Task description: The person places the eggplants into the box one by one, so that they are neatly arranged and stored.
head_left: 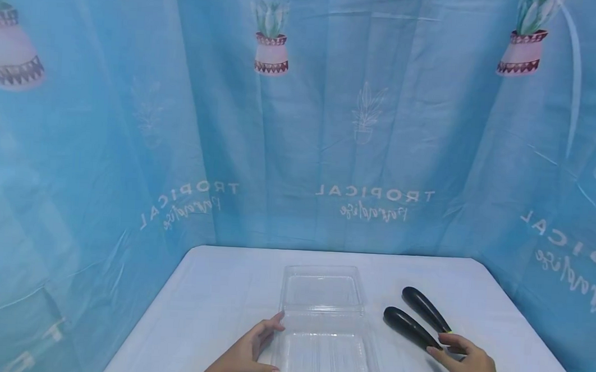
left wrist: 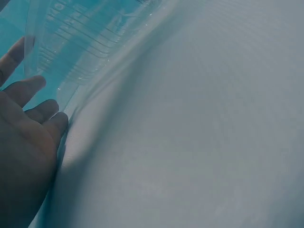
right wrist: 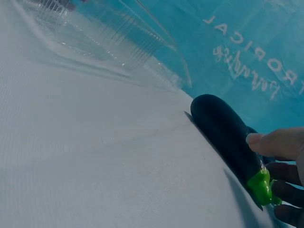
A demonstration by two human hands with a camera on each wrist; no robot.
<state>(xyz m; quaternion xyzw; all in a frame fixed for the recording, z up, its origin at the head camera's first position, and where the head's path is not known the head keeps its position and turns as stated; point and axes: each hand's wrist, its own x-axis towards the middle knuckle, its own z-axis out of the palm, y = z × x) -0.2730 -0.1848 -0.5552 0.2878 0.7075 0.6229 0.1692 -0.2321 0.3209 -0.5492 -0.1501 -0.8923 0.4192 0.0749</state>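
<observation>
A clear plastic clamshell container (head_left: 321,356) lies unfolded on the white table, its lid (head_left: 323,291) on the far side. My left hand (head_left: 249,349) is at its left edge, thumb and fingers spread along the rim; in the left wrist view those fingers (left wrist: 35,85) look fairly straight. To the right lie two dark eggplants, a nearer one (head_left: 409,326) and a farther one (head_left: 425,309). At their stem ends, my right hand (head_left: 470,366) holds the nearer eggplant, thumb on its side and fingers by the green cap (right wrist: 260,186). The other eggplant is mostly hidden in the right wrist view.
The white table (head_left: 221,294) has rounded far corners. Blue printed curtains (head_left: 300,152) hang behind it and along both sides, close to its edges.
</observation>
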